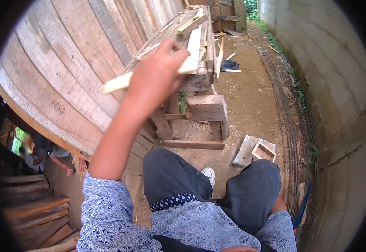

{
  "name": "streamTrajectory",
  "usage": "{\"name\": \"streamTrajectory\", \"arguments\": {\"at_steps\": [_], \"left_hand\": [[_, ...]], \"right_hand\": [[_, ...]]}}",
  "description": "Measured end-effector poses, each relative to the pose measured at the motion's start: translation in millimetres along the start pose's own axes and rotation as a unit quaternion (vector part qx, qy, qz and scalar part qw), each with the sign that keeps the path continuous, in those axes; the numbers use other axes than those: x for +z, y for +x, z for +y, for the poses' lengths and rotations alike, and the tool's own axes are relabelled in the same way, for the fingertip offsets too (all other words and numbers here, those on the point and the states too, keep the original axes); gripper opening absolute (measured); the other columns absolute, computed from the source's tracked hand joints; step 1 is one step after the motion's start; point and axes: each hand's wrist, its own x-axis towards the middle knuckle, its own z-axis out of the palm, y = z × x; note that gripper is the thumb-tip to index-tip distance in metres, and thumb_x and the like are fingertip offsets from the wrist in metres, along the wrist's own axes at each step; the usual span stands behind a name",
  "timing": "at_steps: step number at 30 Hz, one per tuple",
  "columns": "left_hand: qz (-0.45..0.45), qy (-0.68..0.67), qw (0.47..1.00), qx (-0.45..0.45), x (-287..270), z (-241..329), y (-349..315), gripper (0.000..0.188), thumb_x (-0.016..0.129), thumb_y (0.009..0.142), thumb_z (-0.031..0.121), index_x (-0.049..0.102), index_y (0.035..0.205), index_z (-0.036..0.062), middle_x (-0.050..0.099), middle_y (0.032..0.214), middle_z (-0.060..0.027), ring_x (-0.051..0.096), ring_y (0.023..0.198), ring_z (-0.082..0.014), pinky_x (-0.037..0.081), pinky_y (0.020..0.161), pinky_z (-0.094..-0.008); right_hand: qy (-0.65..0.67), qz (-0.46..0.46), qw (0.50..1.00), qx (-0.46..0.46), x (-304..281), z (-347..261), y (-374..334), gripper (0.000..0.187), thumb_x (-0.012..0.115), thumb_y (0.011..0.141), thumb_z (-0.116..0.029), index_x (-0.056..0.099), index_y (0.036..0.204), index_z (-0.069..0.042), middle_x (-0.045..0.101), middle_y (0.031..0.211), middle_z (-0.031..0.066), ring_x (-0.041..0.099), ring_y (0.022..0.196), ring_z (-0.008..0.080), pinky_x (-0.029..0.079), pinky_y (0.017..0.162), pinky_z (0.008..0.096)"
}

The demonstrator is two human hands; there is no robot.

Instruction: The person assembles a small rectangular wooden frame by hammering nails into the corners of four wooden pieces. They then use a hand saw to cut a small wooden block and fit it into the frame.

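Note:
My left hand (160, 69) is raised over the near end of a rough wooden bench (199, 82), its fingers curled closed and slightly blurred. A pale wood strip (118, 83) passes behind the hand and juts out to the left. The fingertips are hidden, so I cannot tell whether they grip it. Just past the hand, a long pale board (194, 44) lies along the bench, with a shorter wood piece (192, 24) farther up. My right forearm (279, 204) shows beside my right knee; the right hand itself is hidden.
A plank wall (65, 54) borders the bench on the left, a concrete wall (334, 84) the path on the right. A small wooden frame (263, 152) lies on a grey block (246, 150). Beyond are a black cloth (230, 64) and scraps. Another person's hand (69, 171) shows lower left.

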Motion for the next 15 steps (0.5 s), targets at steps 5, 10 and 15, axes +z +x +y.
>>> {"name": "streamTrajectory", "arguments": {"at_steps": [5, 10, 15], "left_hand": [[-0.085, -0.067, 0.994, -0.008, 11, -33, 20, 0.024, 0.072, 0.083, 0.011, 0.069, 0.107, 0.0109, 0.064, 0.097, -0.0137, 0.063, 0.094, -0.0342, 0.051, 0.079, -0.0435], [-0.101, 0.003, 0.994, -0.041, 41, -29, 55, 0.020, 0.069, 0.084, 0.011, 0.069, 0.104, 0.0099, 0.067, 0.096, -0.0139, 0.064, 0.097, -0.0350, 0.051, 0.080, -0.0456], [-0.093, 0.060, 0.993, -0.046, 91, -59, 102, 0.022, 0.066, 0.081, 0.005, 0.069, 0.102, 0.0093, 0.069, 0.097, -0.0134, 0.066, 0.099, -0.0341, 0.053, 0.083, -0.0464]], "right_hand": [[0.162, 0.026, 0.986, 0.041, -19, 13, 0, 0.045, 0.077, 0.085, -0.026, 0.065, 0.125, -0.010, 0.055, 0.125, 0.0164, 0.056, 0.114, 0.0266, 0.045, 0.096, 0.0378], [0.372, 0.041, 0.923, 0.084, -56, 38, 0, 0.043, 0.077, 0.086, -0.024, 0.065, 0.124, -0.007, 0.057, 0.122, 0.0153, 0.059, 0.112, 0.0241, 0.047, 0.094, 0.0359], [0.442, 0.053, 0.889, 0.104, -80, 50, -18, 0.040, 0.076, 0.087, -0.022, 0.066, 0.122, -0.005, 0.060, 0.119, 0.0142, 0.061, 0.109, 0.0217, 0.048, 0.092, 0.0341]]}}
